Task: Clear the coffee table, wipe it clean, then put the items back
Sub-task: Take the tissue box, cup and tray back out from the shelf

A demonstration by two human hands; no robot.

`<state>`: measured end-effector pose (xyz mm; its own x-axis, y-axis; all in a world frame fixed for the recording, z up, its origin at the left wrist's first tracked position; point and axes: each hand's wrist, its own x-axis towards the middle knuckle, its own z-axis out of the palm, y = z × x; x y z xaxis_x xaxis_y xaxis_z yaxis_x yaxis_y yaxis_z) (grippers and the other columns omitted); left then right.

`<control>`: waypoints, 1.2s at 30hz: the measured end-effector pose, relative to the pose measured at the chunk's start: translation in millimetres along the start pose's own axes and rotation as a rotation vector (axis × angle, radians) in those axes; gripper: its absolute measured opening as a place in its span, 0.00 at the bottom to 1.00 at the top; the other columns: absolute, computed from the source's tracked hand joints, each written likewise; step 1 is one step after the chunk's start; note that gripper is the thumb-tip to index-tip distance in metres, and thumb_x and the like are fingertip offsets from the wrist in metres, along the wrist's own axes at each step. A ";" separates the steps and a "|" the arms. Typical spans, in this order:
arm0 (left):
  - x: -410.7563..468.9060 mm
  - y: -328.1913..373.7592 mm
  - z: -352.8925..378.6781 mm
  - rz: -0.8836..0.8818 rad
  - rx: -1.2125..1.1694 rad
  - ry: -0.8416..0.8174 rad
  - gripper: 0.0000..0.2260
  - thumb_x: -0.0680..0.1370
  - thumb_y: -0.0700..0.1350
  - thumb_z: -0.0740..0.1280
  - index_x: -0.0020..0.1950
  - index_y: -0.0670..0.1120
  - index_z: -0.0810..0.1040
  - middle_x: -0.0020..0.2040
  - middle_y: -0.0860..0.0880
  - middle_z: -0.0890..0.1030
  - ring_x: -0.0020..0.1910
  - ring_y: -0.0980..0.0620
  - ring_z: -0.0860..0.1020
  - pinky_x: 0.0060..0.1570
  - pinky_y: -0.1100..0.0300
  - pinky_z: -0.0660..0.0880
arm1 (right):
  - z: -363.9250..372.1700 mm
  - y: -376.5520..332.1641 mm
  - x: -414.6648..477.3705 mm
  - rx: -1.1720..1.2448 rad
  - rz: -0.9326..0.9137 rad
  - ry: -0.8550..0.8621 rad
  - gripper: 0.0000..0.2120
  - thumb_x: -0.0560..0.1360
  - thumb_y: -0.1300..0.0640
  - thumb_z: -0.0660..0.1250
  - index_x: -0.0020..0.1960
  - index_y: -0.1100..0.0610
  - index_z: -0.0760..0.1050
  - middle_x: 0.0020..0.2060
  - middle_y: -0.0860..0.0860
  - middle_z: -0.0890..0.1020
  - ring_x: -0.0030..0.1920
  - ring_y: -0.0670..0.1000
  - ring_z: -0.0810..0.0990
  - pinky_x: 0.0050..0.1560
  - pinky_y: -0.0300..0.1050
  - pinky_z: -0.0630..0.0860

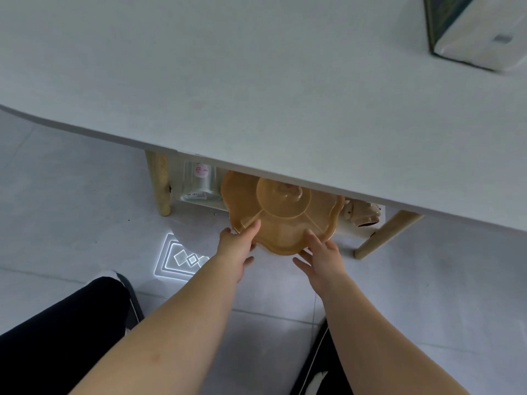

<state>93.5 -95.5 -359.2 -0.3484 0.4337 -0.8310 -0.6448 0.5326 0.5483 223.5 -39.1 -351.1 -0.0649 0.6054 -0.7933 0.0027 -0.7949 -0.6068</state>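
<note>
Nearest are the black trousers (57, 332) over the tiled floor (71, 209), and both bare forearms reach forward to the amber tray (285, 232). The left hand (238, 246) grasps the tray's near rim on the left, thumb on top and fingers under, and the right hand (323, 256) grasps the rim on the right in the same way, with its lower fingers spread. The tray is at the low shelf (205, 203) under the white table (256, 95), half hidden by the top, between a clear jar (199, 181) and a pale figurine (362, 212); farther away, a box (479, 29) stands on the table's right corner.
</note>
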 end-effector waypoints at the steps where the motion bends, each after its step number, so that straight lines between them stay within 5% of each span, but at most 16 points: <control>1: 0.0 0.6 -0.5 0.001 -0.014 -0.004 0.25 0.71 0.51 0.67 0.64 0.43 0.66 0.56 0.44 0.76 0.51 0.47 0.75 0.49 0.54 0.72 | -0.4 -0.5 -1.3 -0.003 -0.002 -0.018 0.22 0.76 0.56 0.62 0.68 0.58 0.63 0.60 0.57 0.74 0.55 0.57 0.75 0.56 0.51 0.71; 4: -3.2 3.1 -6.9 -0.002 -0.092 -0.045 0.18 0.70 0.49 0.69 0.56 0.42 0.73 0.41 0.47 0.76 0.42 0.51 0.75 0.43 0.61 0.75 | -4.9 -6.3 -6.5 -0.022 0.007 -0.070 0.18 0.76 0.56 0.62 0.63 0.60 0.66 0.50 0.55 0.76 0.50 0.56 0.77 0.55 0.48 0.73; 9: -33.1 -1.3 -13.3 -0.045 -0.102 -0.088 0.16 0.68 0.49 0.71 0.52 0.44 0.74 0.41 0.49 0.77 0.41 0.53 0.76 0.32 0.68 0.79 | -22.9 -14.3 -28.8 -0.045 0.050 -0.118 0.07 0.76 0.57 0.63 0.50 0.60 0.72 0.41 0.53 0.76 0.44 0.53 0.77 0.56 0.50 0.73; 17: -120.4 -5.9 -44.8 -0.009 -0.087 -0.143 0.11 0.67 0.49 0.72 0.43 0.45 0.77 0.42 0.47 0.79 0.41 0.52 0.78 0.33 0.64 0.79 | -45.4 -31.3 -112.1 -0.064 -0.013 -0.130 0.21 0.76 0.50 0.62 0.65 0.58 0.65 0.58 0.57 0.74 0.57 0.58 0.76 0.50 0.55 0.76; 22: -188.6 -2.6 -79.2 0.067 -0.032 -0.151 0.08 0.68 0.48 0.71 0.41 0.45 0.76 0.41 0.47 0.79 0.40 0.51 0.78 0.35 0.60 0.74 | -64.9 -30.5 -183.5 -0.190 -0.018 -0.257 0.10 0.78 0.53 0.59 0.51 0.59 0.72 0.43 0.56 0.77 0.41 0.56 0.78 0.31 0.46 0.80; 36: -319.9 11.6 -121.8 0.315 0.093 -0.135 0.12 0.69 0.51 0.69 0.44 0.43 0.76 0.42 0.44 0.81 0.42 0.47 0.79 0.35 0.56 0.75 | -80.0 -38.8 -312.9 -0.340 -0.130 -0.427 0.08 0.77 0.55 0.60 0.50 0.60 0.72 0.44 0.59 0.78 0.42 0.55 0.79 0.39 0.44 0.78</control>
<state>114.5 -316.6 -98.4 -0.4229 0.6762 -0.6032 -0.4535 0.4184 0.7869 323.5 -194.3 -83.4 -0.4845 0.5704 -0.6632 0.2850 -0.6139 -0.7361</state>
